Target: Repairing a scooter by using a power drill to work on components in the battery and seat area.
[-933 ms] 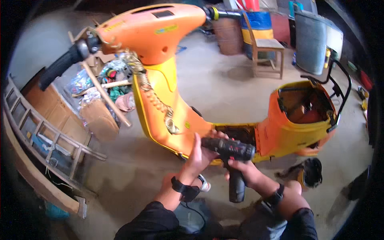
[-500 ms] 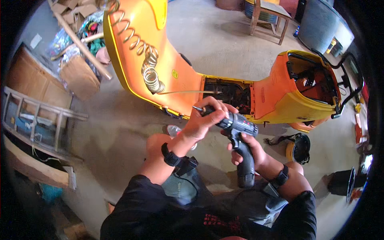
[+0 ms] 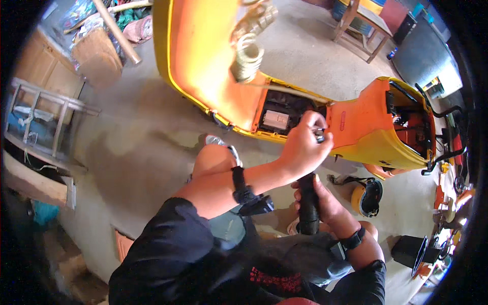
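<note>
A black cordless drill (image 3: pixel 308 203) is upright in my right hand (image 3: pixel 329 202), whose fingers wrap its handle. My left hand (image 3: pixel 304 147) is closed at the drill's front end, around a small dark metallic part that looks like the chuck; it hides most of the drill's body. Just beyond my hands lies a yellow and orange scooter body (image 3: pixel 351 127). Its floor has an open compartment (image 3: pixel 300 101) in which a silver box (image 3: pixel 276 119) shows. A coiled hose (image 3: pixel 248 58), blurred, hangs in front of the tall orange panel.
A yellow helmet (image 3: pixel 360 199) lies on the floor at the right, with a black bucket (image 3: pixel 406 251) nearer. Left stand a ladder (image 3: pixel 58 127) and a wooden pole (image 3: pixel 117 30). Behind the scooter are a wooden chair (image 3: pixel 373 20) and a large grey-blue barrel (image 3: pixel 419 48).
My left hand has moved right, and the drill has turned so its front end points away from me. The view has shifted; the coiled hose now appears farther right and the silver box shows.
</note>
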The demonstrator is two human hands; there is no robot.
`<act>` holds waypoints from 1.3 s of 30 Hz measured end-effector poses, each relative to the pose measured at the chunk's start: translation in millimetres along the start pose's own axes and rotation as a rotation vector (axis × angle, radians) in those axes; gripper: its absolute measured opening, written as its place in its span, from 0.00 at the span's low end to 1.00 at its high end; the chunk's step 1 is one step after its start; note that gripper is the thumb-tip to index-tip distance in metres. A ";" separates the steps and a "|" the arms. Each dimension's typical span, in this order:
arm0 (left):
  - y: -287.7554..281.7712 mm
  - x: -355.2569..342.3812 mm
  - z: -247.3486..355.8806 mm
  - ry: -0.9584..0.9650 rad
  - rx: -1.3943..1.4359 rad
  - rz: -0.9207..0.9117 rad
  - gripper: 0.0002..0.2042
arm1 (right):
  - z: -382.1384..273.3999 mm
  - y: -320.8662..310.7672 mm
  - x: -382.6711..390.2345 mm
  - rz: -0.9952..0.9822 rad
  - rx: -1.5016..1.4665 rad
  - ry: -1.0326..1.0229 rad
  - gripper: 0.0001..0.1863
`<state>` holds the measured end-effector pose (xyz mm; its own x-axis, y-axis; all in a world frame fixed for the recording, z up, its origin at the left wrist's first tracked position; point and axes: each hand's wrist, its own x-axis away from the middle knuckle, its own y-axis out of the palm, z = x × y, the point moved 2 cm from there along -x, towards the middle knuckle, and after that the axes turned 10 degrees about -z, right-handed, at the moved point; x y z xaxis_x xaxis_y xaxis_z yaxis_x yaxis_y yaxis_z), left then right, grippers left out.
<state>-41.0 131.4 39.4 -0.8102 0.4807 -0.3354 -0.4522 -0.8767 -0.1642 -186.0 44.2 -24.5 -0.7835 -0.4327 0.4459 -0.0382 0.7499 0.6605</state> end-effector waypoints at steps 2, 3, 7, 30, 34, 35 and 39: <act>3.3 -2.0 8.0 -0.126 0.174 -0.141 0.10 | -4.0 5.1 0.3 0.009 -0.007 -0.034 0.36; 1.0 -2.7 9.1 -0.103 0.183 -0.137 0.10 | -7.3 8.0 -0.4 0.004 0.022 -0.021 0.34; -1.2 -0.2 6.6 -0.151 0.184 -0.105 0.09 | 2.0 1.9 -4.9 0.020 -0.054 0.018 0.29; -7.0 -27.0 -9.1 -0.271 0.273 -0.052 0.05 | -18.3 26.2 -29.4 0.153 0.010 0.018 0.22; -3.0 -31.8 -3.0 -0.244 0.255 -0.037 0.06 | -16.7 18.2 -33.9 0.139 0.007 -0.015 0.23; -2.1 -32.0 -1.4 -0.244 0.252 -0.029 0.05 | -17.1 18.0 -33.6 0.126 0.004 -0.003 0.25; -6.5 -28.9 -1.4 -0.212 0.242 -0.034 0.06 | -14.4 27.1 -33.5 0.125 -0.033 -0.011 0.29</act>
<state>-14.2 123.2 48.9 -0.8412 0.5251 -0.1286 -0.5353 -0.8424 0.0621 -151.9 71.8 -12.8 -0.7873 -0.3315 0.5198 0.0806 0.7806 0.6199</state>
